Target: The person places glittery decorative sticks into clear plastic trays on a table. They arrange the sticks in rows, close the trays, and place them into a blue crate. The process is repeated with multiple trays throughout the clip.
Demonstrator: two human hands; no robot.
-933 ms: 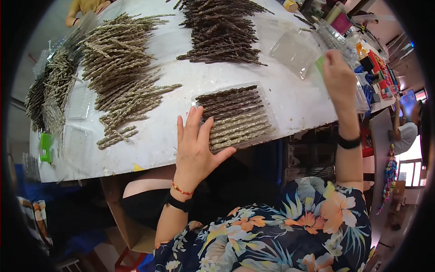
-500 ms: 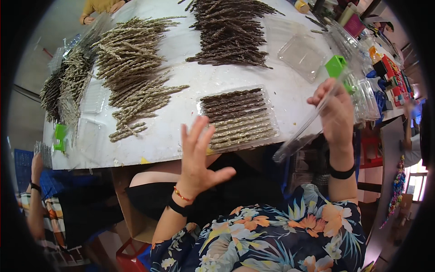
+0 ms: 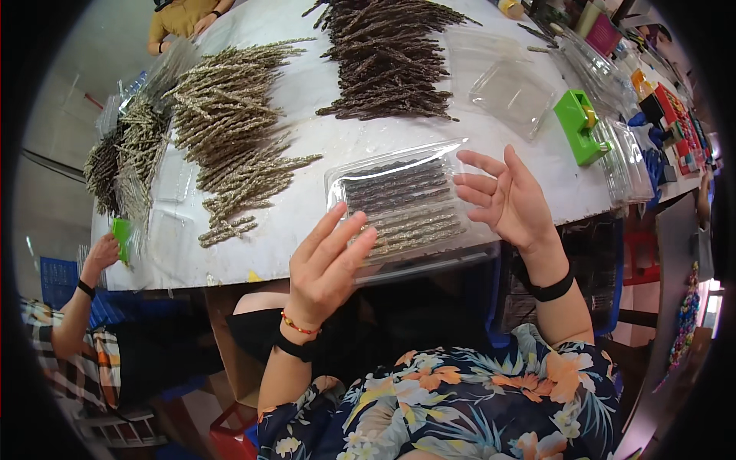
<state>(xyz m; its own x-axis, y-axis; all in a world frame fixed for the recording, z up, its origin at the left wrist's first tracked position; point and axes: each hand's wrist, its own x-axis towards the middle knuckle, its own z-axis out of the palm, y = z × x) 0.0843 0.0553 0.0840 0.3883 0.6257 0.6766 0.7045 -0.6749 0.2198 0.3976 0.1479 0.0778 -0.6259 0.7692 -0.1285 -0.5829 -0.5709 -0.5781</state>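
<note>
A clear plastic lid (image 3: 399, 261) lies over a clear tray at the table's near edge, its front part sticking out past the edge. Through it show rows of twisted sticks: dark brown sticks (image 3: 395, 184) at the far side and pale gold sticks (image 3: 414, 230) nearer. My left hand (image 3: 326, 264) is open, its outstretched fingers at the lid's left near part, apparently touching it. At the right edge of the lid is my right hand (image 3: 510, 199), open, palm turned inward and fingers apart. Whether the lid sits fully down on the tray, I cannot tell.
A pale gold stick pile (image 3: 230, 115) lies left, a dark stick pile (image 3: 387, 61) at the back. Right are a green tape dispenser (image 3: 579, 126), an empty clear tray (image 3: 512, 100) and stacked clear packaging (image 3: 625, 161). A co-worker's hand (image 3: 100, 257) holds a green dispenser at far left.
My right hand has brought the clear lid from the right onto the filled tray and now has its fingers apart. My left hand has moved down to the lid's left side.
</note>
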